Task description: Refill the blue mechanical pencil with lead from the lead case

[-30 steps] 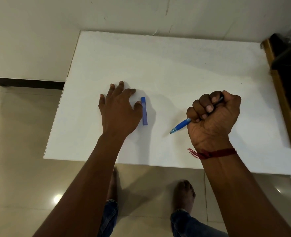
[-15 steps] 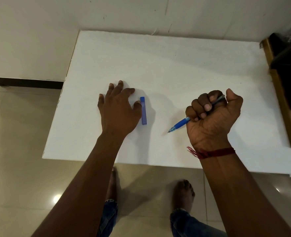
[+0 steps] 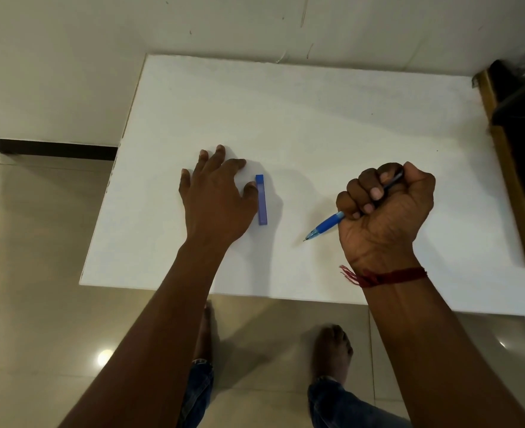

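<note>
Two bare hands work over a white tabletop (image 3: 317,118). At right, the right hand (image 3: 384,217) makes a fist, fingers (image 3: 369,186) wrapped tightly round the blue mechanical pencil (image 3: 326,225). Its tip slants down-left near the surface and its far end sits by the thumb, probably for uncapping. At left, the left hand (image 3: 215,199) lies flat with fingers straight, thumb just beside the lead case (image 3: 261,199), likely ready to pick it up.

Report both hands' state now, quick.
Left hand: open, fingers spread on the white table, thumb beside the slim blue rectangular lead case.
Right hand: closed in a fist around the blue plastic mechanical pencil.
</note>
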